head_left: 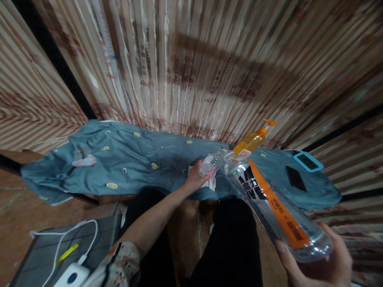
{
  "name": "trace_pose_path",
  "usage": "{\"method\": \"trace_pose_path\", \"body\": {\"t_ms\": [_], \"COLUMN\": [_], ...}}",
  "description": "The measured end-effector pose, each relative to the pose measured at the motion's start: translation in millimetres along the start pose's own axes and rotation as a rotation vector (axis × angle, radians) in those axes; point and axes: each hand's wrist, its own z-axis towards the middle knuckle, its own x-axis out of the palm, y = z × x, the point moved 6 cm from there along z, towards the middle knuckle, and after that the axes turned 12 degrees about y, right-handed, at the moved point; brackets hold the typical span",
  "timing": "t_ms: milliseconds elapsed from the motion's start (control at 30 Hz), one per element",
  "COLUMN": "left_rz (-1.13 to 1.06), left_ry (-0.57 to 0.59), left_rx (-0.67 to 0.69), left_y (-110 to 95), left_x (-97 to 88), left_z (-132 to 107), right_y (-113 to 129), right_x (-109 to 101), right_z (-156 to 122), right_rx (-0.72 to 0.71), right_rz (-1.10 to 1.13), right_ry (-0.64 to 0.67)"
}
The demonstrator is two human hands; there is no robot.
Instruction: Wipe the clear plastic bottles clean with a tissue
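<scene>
In my left hand (pixel 194 178) is a small clear plastic bottle (pixel 213 162), its neck pointing right. My right hand (pixel 321 261) grips the base of a large clear bottle (pixel 278 211) with an orange and black label. That bottle tilts down and left, so its neck meets the small bottle's neck above the cloth-covered table (pixel 167 159). Whether the two mouths touch, I cannot tell. Just behind them stands an orange pump bottle (pixel 251 141), its lower part hidden. A crumpled white tissue (pixel 211 184) lies under my left hand.
A dark phone (pixel 296 178) and a blue-framed device with a dark screen (pixel 308 162) lie on the right. Farther left is a small pinkish item (pixel 85 160). A white power bank (pixel 72 276) with a cable sits on a grey surface at lower left. Striped curtains (pixel 185 71) hang behind.
</scene>
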Motion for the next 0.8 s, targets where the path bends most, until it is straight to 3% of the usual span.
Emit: {"method": "trace_pose_path", "body": {"t_ms": [333, 800], "left_rz": [0.016, -0.028], "left_ry": [0.002, -0.037], "left_rx": [0.000, 0.040], "left_y": [-2.0, -1.2], "left_x": [-0.4, 0.7], "left_z": [0.1, -2.5], "right_y": [-31.5, -62.9], "right_x": [-1.1, -3.7], "right_z": [3.4, 10.1], "right_rx": [0.219, 0.306], "right_rz": [0.099, 0.132], "right_ry": [-0.016, 0.085]}}
